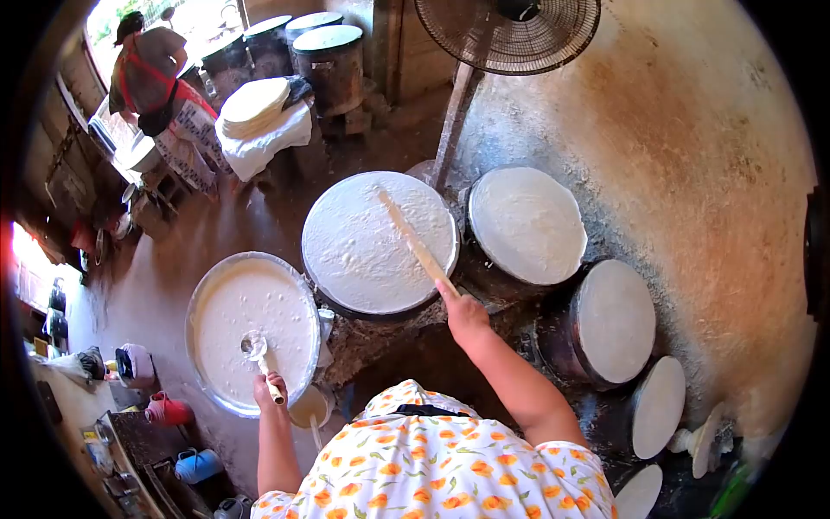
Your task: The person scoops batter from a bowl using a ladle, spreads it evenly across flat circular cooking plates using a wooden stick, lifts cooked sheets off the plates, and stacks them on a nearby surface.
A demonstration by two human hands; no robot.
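Observation:
My left hand (270, 391) is closed around the handle of a ladle (254, 346). The ladle's bowl is at the white, bubbly batter (251, 298) in a wide metal basin (191, 337). With its fingers wrapped round one end, my right hand (468, 318) grips a flat wooden stick (410, 232). This stick reaches across a large round griddle (308, 275), whose top is covered with a white, lumpy layer (354, 246). Whether the stick touches that layer, I cannot tell. A small tub (309, 405) with a handle in it stands beside the basin.
Several drum stoves with pale round tops, one a white-topped drum (527, 225), curve along the right. A fan (519, 35) stands at the top. Back left, a person (151, 78) bends near a stack of flat rounds (255, 105). Jugs, including a blue jug (198, 465), sit lower left.

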